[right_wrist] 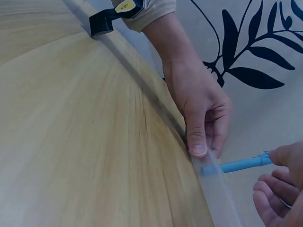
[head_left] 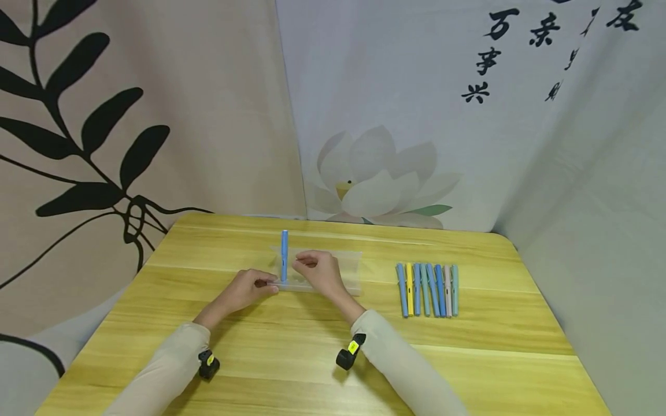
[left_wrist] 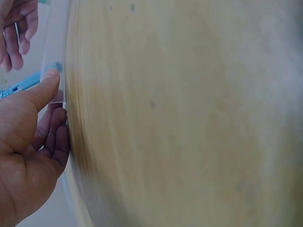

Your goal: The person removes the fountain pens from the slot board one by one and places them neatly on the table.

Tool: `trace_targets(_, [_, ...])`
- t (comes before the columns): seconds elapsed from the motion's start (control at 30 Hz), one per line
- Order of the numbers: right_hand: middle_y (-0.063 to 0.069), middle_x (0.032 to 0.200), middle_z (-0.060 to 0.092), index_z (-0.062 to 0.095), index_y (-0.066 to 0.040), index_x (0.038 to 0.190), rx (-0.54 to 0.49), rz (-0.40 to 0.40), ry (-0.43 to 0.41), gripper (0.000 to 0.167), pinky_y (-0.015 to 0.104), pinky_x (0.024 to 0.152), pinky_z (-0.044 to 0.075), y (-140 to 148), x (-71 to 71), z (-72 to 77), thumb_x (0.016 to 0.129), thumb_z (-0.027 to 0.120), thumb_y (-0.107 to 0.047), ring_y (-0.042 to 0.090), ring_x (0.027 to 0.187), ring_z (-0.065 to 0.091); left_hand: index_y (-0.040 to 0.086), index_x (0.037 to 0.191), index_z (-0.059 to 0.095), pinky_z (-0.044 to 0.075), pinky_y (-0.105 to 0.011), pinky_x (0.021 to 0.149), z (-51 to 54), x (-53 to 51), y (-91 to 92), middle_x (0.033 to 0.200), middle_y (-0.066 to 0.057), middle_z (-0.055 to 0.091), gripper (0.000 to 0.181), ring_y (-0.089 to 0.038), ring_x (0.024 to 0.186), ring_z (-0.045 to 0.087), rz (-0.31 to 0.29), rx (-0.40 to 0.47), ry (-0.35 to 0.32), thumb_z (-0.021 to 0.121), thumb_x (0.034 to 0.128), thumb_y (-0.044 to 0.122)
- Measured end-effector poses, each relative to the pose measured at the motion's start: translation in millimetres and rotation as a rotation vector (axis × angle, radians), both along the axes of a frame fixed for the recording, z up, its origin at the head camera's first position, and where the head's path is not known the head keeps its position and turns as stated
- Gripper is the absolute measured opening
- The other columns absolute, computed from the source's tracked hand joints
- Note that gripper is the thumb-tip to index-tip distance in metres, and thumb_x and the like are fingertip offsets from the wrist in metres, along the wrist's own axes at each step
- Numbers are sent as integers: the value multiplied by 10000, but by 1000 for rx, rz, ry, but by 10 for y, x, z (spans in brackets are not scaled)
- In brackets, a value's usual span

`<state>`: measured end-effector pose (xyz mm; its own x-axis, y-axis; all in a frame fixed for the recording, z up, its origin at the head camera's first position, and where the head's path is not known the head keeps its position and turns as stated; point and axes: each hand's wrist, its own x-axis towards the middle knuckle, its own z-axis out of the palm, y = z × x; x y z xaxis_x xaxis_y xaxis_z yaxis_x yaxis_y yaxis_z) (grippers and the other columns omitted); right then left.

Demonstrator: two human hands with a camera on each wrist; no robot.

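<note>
A blue pen (head_left: 284,257) stands upright near the left end of a clear plastic holder (head_left: 350,271). My left hand (head_left: 252,287) pinches the holder's left end between thumb and fingers, close beside the pen's foot; the left wrist view shows the thumb (left_wrist: 49,82) over the clear edge. Just right of the pen is my right hand (head_left: 319,273), its fingers loosely bent and apart from the pen in the head view. The right wrist view shows the right thumb (right_wrist: 286,155) overlapping the top of the blue pen (right_wrist: 241,164).
To the right, several pens (head_left: 428,290) in blue, yellow, green and pinkish grey lie side by side on the wooden table (head_left: 291,358). Printed curtains (head_left: 234,115) hang behind the table and along its right side. Each wrist wears a black camera (head_left: 346,358).
</note>
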<state>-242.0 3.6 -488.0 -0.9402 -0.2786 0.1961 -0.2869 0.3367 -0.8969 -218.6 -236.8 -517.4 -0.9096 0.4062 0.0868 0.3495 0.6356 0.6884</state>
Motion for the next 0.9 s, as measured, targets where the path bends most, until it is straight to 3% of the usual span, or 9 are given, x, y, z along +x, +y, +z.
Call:
trace_targets(0.57, [18,992,783,781,-63,1122,9,-20,-79,260,257,714,581,-239,-105,-142,954,749,-259,126,885,727,65,1177,769,552,-263,732,-18,-11,-1,1003,6,767,272,-58,808,653,5,-6,-15,738,958,223])
trace_targets(0.9, [-2,951,783,803,-84,1052,9,-18,-37,184,245,707,573,-285,-107,-163,957,742,-230,98,849,719,30,1195,755,560,-268,732,2,4,-8,1030,-38,770,304,-75,817,666,-6,13,-8,730,965,227])
